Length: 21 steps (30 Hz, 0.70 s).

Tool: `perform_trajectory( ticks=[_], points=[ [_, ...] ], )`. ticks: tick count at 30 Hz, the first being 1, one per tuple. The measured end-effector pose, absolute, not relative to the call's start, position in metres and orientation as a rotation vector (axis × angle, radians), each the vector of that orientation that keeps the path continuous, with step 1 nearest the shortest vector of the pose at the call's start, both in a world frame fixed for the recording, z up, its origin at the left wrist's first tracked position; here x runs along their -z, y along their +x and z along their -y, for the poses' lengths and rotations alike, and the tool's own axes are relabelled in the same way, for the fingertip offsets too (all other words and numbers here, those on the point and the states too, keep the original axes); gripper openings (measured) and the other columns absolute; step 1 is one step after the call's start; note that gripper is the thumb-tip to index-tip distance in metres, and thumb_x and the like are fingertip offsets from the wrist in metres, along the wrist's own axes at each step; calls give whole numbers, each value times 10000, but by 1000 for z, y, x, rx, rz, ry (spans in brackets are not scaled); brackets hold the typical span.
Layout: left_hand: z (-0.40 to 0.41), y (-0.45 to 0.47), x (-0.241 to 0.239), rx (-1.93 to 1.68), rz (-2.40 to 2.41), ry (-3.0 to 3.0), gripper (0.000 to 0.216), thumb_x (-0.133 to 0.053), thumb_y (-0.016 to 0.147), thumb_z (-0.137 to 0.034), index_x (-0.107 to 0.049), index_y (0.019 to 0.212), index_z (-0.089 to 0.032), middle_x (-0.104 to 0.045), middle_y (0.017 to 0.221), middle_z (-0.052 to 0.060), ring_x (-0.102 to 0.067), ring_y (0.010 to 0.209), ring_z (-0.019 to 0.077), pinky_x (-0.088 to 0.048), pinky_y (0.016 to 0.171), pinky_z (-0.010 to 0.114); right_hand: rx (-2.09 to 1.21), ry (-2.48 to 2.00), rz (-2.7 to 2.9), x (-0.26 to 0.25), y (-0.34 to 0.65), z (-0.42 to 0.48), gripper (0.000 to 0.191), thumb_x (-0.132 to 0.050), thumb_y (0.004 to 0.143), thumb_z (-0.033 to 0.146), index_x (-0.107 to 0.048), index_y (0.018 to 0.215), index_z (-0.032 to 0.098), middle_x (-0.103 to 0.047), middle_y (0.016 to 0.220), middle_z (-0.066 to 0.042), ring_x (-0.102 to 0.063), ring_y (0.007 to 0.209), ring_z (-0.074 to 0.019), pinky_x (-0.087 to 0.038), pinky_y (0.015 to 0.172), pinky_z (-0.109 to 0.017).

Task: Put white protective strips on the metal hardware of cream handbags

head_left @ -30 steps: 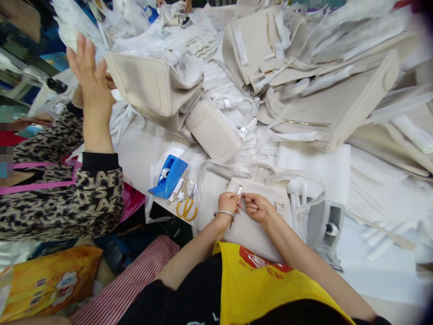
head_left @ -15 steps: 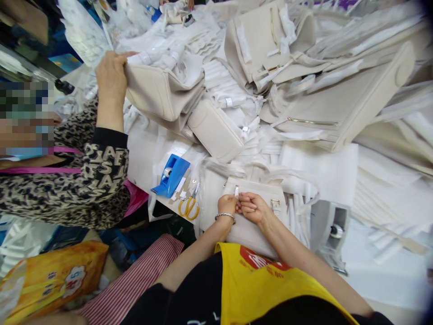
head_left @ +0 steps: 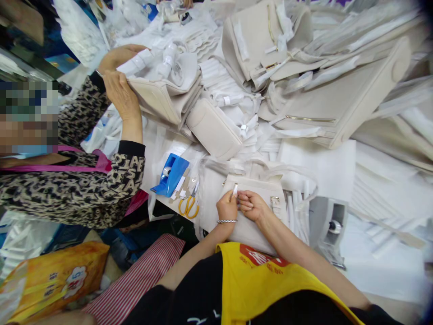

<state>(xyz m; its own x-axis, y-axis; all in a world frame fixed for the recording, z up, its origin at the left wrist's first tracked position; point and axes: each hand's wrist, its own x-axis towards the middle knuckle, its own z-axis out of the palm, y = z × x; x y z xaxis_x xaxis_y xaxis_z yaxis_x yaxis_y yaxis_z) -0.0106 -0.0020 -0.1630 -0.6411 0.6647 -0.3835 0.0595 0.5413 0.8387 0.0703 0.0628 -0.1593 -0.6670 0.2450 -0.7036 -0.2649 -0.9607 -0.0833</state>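
Observation:
A cream handbag point(head_left: 259, 186) lies in front of me, its flap with a gold buckle point(head_left: 274, 199) on the right side. My left hand point(head_left: 227, 206), a silver bracelet at its wrist, is closed on a small strap point(head_left: 235, 188) with white wrapping at the bag's left buckle. Right beside it, my right hand point(head_left: 252, 205) is closed over the bag front, fingertips pressed together; whatever they may hold is hidden. The bag's handles point(head_left: 291, 169), wrapped in white, arch behind both hands.
Left of the bag are a blue tape dispenser point(head_left: 172, 174) and yellow-handled scissors point(head_left: 188, 207). A grey tape dispenser point(head_left: 328, 225) stands at right. More cream bags point(head_left: 216, 128) and white wrapping fill the back. A co-worker's hand point(head_left: 123, 95) holds a bag at left.
My left hand has turned more upright on the strap and tipped it slightly. My right hand stays nearly in place. The co-worker's arms have shifted, and a second hand now shows at their bag.

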Motion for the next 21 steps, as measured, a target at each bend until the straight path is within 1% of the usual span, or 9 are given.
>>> perform_trajectory(
  ticks=[5,7,10,12,14,15,17,18,21],
  points=[
    [5,-10,155,-1184,-2000,475,221,-556,667,-143,-635,855,-229,-592,649,-12,-480,618,111,-363,592,168,-2607,-1197,128,159,73,-63,174,-366,755,132,-390,583,144,-281,433,77,-112,300,-20,-112,266,-124],
    [5,-12,155,-1214,-1979,461,226,-575,650,-120,-633,841,-226,-580,634,-10,-483,626,107,-366,602,156,-2594,-1207,227,159,71,-63,154,-408,757,179,-414,608,143,-297,414,80,-132,291,-18,-103,271,-129],
    [3,-16,156,-1200,-1998,622,235,-579,651,-105,-624,850,-223,-550,605,-10,-480,610,92,-361,595,137,-2474,-1275,450,158,65,-62,245,-520,729,307,-416,573,148,-328,372,76,-172,271,-19,-87,273,-150],
    [4,-16,153,-1105,-2044,796,238,-562,666,-106,-620,866,-221,-529,572,-12,-475,588,89,-362,590,138,-2323,-1386,607,154,61,-59,320,-571,693,343,-390,508,155,-323,334,74,-197,255,-25,-81,272,-163],
    [6,-14,149,-996,-2085,937,236,-550,669,-113,-624,868,-216,-525,556,-11,-477,579,95,-374,598,157,-2196,-1502,701,149,58,-55,335,-582,685,303,-379,463,156,-313,302,75,-216,244,-31,-92,268,-167],
    [7,-14,148,-966,-2106,973,233,-556,660,-121,-630,860,-214,-534,561,-9,-482,581,101,-381,602,171,-2157,-1553,717,148,56,-54,309,-583,681,259,-395,460,151,-326,296,74,-223,243,-31,-104,266,-166],
    [5,-15,151,-971,-2135,944,263,-578,638,-161,-628,889,-216,-581,635,2,-509,617,122,-403,603,207,-2146,-1594,716,151,55,-57,253,-600,657,207,-435,475,147,-352,297,74,-253,242,-43,-145,258,-167],
    [2,-16,155,-976,-2112,894,284,-581,635,-189,-621,916,-214,-602,680,6,-521,623,131,-415,587,225,-2116,-1606,726,156,55,-60,222,-606,645,186,-454,488,147,-366,303,75,-275,248,-49,-171,257,-166],
    [-8,-16,169,-996,-2037,691,337,-582,629,-269,-604,960,-204,-609,648,-18,-503,496,119,-418,475,254,-2064,-1634,689,170,58,-67,189,-632,604,147,-477,495,149,-400,318,70,-363,283,-72,-233,264,-156]
  ],
)
